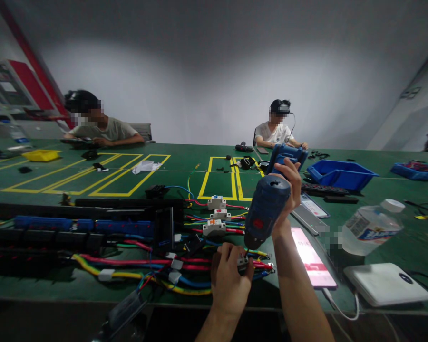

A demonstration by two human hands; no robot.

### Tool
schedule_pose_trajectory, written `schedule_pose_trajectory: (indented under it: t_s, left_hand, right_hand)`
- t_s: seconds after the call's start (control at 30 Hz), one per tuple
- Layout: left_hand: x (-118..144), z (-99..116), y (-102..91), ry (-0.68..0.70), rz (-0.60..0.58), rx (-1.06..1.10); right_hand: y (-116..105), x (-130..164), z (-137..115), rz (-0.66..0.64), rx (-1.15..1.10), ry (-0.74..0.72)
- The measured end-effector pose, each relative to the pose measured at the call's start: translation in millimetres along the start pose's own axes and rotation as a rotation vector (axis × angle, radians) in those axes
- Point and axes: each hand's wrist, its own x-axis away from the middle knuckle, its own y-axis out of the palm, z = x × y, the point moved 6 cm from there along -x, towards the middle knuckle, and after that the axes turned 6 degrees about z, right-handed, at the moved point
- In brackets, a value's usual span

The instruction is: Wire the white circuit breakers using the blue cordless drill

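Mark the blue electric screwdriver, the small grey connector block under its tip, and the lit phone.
blue electric screwdriver (267,209), head view, on its barrel.
small grey connector block (242,261), head view, on the part showing between the fingers.
lit phone (312,259), head view, on its glowing screen.

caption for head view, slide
Right hand aims a blue electric screwdriver at a small breaker held by the left hand.

Blue cordless drill (269,202) tilted, tip down on small grey breaker (242,260).

Electrical assembly workshop, long green workbench (92,190) (yellow-taped zones), wired breakers (214,227), parts bins (342,173)
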Motion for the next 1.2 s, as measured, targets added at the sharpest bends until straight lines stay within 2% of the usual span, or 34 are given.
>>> schedule_pose_trajectory:
  t_s: [0.33, 0.5, 1.2]
  left_hand:
    - [-0.6, 1.5, -0.3, -0.029, -0.043, -0.008]
    - [-0.1, 3.3, -2.6, -0.011, -0.022, -0.035]
    - [-0.1, -2.8, 2.4, -0.046, -0.069, 0.002]
  right_hand:
    - [-1.8, -1.4, -1.0, 0.007, -0.014, -0.012]
    - [-1.2, -2.8, -4.3, 0.003, -0.026, -0.029]
    - [-2.8, -3.2, -2.5, 0.023, 0.005, -0.022]
